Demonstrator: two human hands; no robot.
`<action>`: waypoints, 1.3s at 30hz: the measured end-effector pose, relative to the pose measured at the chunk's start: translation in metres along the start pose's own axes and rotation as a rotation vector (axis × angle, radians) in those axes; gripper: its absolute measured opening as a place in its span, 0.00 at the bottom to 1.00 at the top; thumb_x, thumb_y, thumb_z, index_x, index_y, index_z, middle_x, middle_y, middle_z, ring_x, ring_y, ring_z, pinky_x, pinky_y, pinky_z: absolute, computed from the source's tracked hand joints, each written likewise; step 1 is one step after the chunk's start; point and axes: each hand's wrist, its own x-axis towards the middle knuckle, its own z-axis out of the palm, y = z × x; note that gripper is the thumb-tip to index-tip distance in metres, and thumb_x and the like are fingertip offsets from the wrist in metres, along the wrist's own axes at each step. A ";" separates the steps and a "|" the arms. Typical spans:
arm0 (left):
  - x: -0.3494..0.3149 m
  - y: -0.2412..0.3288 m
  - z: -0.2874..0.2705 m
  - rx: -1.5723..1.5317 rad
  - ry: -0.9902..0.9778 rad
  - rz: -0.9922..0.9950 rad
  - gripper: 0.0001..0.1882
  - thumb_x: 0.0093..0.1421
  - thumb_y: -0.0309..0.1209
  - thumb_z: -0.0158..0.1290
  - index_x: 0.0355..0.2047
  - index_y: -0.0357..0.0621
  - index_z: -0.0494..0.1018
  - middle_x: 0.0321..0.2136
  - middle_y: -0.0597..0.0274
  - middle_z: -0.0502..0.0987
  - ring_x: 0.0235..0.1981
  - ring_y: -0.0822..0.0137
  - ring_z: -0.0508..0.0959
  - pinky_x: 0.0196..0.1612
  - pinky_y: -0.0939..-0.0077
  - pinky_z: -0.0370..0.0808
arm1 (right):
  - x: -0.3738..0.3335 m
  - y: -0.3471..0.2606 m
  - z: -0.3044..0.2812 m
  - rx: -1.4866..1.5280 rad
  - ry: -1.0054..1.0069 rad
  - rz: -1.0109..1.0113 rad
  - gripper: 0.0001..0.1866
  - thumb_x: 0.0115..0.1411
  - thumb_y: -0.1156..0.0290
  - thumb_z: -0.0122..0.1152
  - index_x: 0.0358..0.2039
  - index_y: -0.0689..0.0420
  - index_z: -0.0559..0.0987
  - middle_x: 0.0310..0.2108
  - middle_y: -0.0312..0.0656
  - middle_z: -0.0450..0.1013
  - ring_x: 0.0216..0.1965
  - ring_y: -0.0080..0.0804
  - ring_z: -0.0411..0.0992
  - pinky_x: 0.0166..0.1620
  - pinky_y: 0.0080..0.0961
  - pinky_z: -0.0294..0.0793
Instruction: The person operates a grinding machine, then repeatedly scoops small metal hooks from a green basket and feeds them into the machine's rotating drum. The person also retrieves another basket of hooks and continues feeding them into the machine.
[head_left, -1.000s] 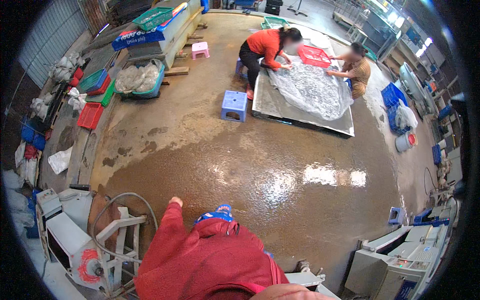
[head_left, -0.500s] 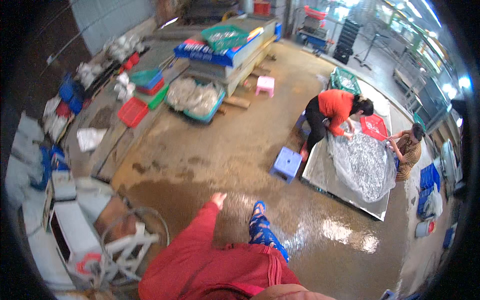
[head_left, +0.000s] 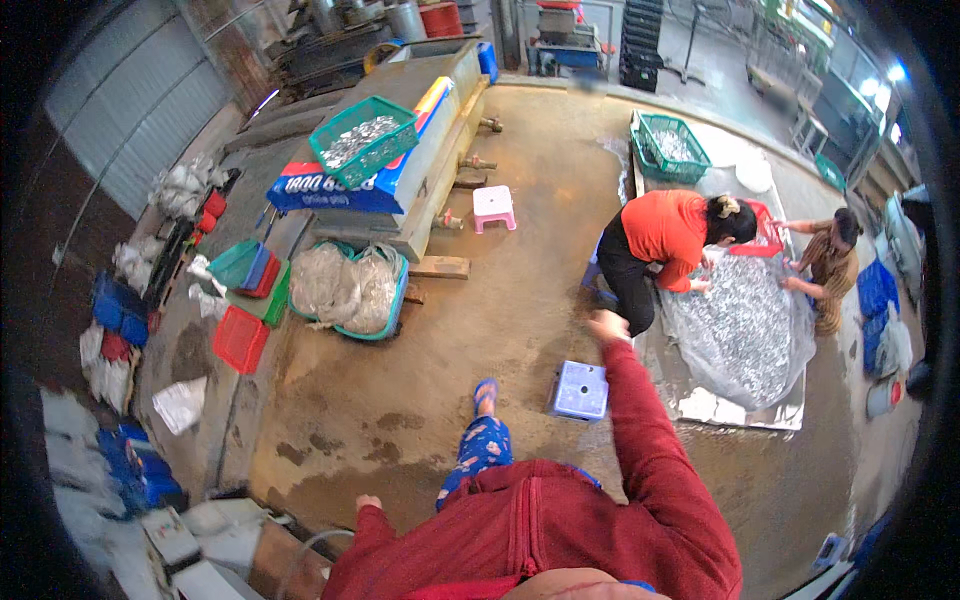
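My right hand (head_left: 608,326), in a dark red sleeve, reaches out ahead of me over the wet floor. In the picture it overlaps a co-worker's leg, just above a blue plastic stool (head_left: 580,390). Its fingers look small and smeared, and no object shows in it. Low beside my body is my left hand (head_left: 368,502), its fingers mostly hidden; nothing is seen in it either. Below me a foot in a blue sandal (head_left: 486,392) and a patterned blue trouser leg step forward.
A co-worker in orange (head_left: 668,232) and another in brown (head_left: 832,270) bend over small silvery pieces (head_left: 745,325) on a plastic sheet. A pink stool (head_left: 493,208) stands ahead. To the left are a tank with a green basket (head_left: 365,140), a tub of netting-like bundles (head_left: 350,288) and a red crate (head_left: 240,338).
My right arm has come into view and swung forward, while my left hand has drawn back toward my body. The view has turned right and moved ahead across the floor.
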 end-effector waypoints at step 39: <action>0.372 1.380 -1.084 -1.130 -0.836 0.701 0.59 0.53 0.61 0.55 0.68 0.38 0.35 0.70 0.60 0.29 0.70 0.49 0.29 0.59 0.24 0.51 | 0.768 -0.039 -0.235 0.798 0.317 0.652 0.31 0.63 0.44 0.45 0.37 0.62 0.80 0.31 0.49 0.79 0.35 0.39 0.77 0.43 0.36 0.72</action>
